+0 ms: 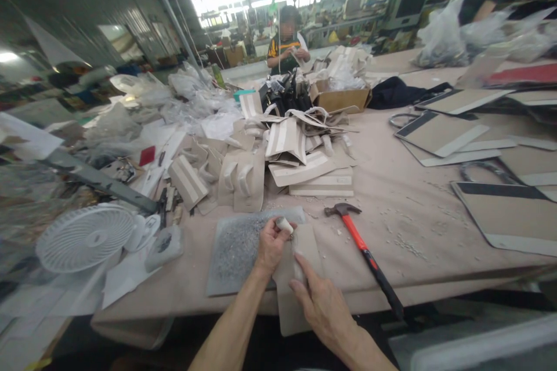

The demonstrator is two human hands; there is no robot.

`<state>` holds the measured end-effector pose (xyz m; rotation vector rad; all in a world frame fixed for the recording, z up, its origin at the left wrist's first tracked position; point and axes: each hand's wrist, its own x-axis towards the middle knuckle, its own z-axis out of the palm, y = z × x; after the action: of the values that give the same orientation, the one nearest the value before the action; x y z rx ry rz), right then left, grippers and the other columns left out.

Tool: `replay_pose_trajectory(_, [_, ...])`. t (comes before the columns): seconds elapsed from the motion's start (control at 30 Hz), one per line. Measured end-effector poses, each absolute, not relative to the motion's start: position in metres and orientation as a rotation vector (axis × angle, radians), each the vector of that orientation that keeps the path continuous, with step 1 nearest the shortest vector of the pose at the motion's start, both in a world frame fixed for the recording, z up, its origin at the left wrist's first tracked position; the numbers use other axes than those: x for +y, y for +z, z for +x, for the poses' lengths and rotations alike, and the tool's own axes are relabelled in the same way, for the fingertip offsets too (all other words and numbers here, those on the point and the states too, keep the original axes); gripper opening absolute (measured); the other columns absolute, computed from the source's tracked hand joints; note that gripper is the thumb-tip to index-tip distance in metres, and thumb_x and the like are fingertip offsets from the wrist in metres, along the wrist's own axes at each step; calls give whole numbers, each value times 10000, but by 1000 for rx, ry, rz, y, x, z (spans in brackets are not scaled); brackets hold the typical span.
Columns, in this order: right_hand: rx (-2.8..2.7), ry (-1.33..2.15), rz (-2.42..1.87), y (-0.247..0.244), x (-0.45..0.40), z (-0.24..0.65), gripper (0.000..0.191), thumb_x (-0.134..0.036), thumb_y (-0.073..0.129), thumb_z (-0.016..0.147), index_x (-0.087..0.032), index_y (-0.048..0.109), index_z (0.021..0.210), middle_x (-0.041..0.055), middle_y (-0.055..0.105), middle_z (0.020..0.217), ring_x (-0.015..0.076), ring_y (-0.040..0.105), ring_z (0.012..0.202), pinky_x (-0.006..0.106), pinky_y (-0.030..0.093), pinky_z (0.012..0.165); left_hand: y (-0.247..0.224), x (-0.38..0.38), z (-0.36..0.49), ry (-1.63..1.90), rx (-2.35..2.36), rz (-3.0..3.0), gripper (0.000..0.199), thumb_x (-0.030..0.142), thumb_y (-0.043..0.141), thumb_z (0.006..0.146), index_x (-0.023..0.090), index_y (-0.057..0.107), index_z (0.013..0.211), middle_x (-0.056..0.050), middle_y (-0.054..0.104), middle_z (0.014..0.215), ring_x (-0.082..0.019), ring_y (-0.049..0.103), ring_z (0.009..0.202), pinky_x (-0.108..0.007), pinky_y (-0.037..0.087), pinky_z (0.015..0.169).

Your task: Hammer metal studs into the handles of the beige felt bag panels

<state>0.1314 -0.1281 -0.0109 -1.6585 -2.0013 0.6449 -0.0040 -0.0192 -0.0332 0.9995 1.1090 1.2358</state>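
One worktop (378, 168), mostly singles
One left hand (270, 248), one right hand (327, 307), one beige panel (289, 308) under them, one small white cylinder (285, 225), one hammer (366, 252), one grey slab (232, 258), one fan (85, 237), one cardboard box (343, 99), two other people (282, 49). At least three dark-banded panels (439, 133). Heaped beige pieces (287, 139) overlap too much to count, and the plastic bags (446, 32) are just as hopeless.

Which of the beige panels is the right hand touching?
The panel jutting past the front edge of the table, under the right hand; the others lie in the heap farther back or off to the right.
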Motion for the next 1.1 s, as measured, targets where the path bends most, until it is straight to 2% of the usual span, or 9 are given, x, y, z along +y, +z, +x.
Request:
replay_pose_trajectory(0.1, [-1871,618,-1721,-10,-119,157,403,-366,391,990,-154,565,1287,54,717,840,187,687,711,281,492,622,-34,-18,-5,1241,1123,1004,401,435,771,739,153,611,975,-83,766,935,-183,709,808,-266,526,728])
replay_pose_trajectory(0.27, [-1908,79,-1984,-19,-98,209,358,-337,437,963,-114,583,1202,141,660,1013,256,634,892,363,475,769,-30,-18,-2,1214,1144,1044,415,442,775,723,168,595,979,-97,772,955,-217,721,871,-293,541,750])
replay_pose_trajectory(0.4, [-1995,-37,-2247,-19,-90,237,309,-322,503,939,-107,596,1141,147,618,1025,281,602,882,365,440,730,-29,-19,-2,1187,1153,1132,332,376,727,773,165,607,1000,-98,772,970,-217,719,897,-303,539,785])
replay_pose_trajectory(0.6, [-2017,99,-2437,-19,-86,247,267,-292,479,953,-120,581,1129,127,605,945,254,620,804,320,381,649,-31,-16,-4,1165,1185,1208,225,281,671,800,174,619,992,-72,765,959,-201,707,888,-296,524,807])
replay_pose_trajectory(0.77, [-1939,372,-2461,-20,-78,253,176,-268,455,940,-153,574,998,92,623,888,204,619,733,293,335,622,-31,-13,-5,1147,1159,1186,258,304,704,775,179,623,985,-76,767,947,-210,709,888,-298,526,790])
replay_pose_trajectory(1.0, [-1843,506,-2439,-17,-74,254,146,-251,446,910,-162,548,964,87,614,845,202,594,716,296,302,620,-30,-15,-5,1165,1144,1148,284,313,709,764,166,619,990,-80,764,941,-202,703,867,-291,523,778])
replay_pose_trajectory(1.1, [-1540,821,-2298,-13,-71,253,91,-226,482,844,-174,527,903,56,569,769,188,556,691,287,312,607,-29,-15,-4,1160,1171,1198,244,285,692,768,168,630,973,-78,764,937,-201,702,861,-290,521,779])
